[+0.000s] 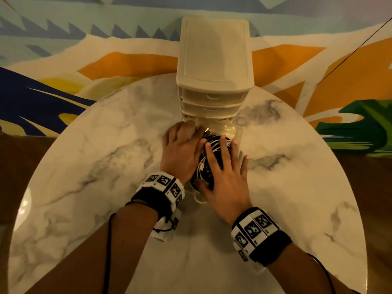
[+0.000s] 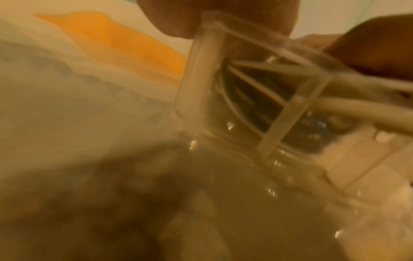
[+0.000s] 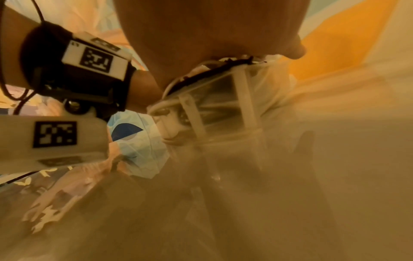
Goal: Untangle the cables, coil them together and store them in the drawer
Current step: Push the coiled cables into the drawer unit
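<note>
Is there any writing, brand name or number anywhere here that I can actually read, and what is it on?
None that reads as words.
Wristbands: black-and-white square code patterns, plus tiny marks beside them too small to read.
Drawer unit: no label or brand visible.
Cables under the right hand: no print visible.
Left hand and marble table: no text.

Black and white cables, cream drawer unit, grey-veined white marble table.
</note>
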